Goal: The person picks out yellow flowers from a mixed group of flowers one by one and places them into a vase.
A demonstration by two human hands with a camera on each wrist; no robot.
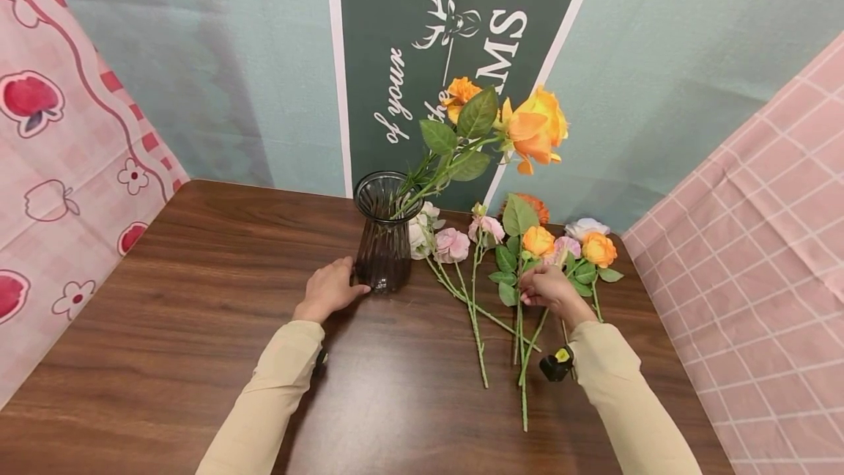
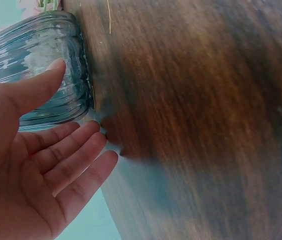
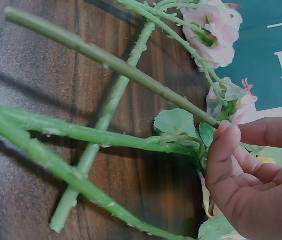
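A dark, ribbed glass vase (image 1: 384, 259) stands upright near the back edge, holding a large orange rose (image 1: 537, 127) and a smaller orange flower (image 1: 461, 90) that lean right. My left hand (image 1: 330, 288) is beside its base with fingers extended; in the left wrist view the thumb overlaps the glass (image 2: 56, 37). Among the flowers lying on the right, my right hand (image 1: 550, 288) pinches an olive-green flower stem (image 3: 146, 80) between thumb and forefinger. That stem slants above the brighter green stems (image 3: 76, 132); I cannot tell which bloom it carries.
Pink flowers (image 1: 452, 245) and a white flower (image 1: 419, 234) lie right of the vase. Further right are orange roses (image 1: 600, 248), their stems crossing on the wooden table (image 1: 217, 299). Printed cloth walls (image 1: 264, 79) stand behind and at both sides.
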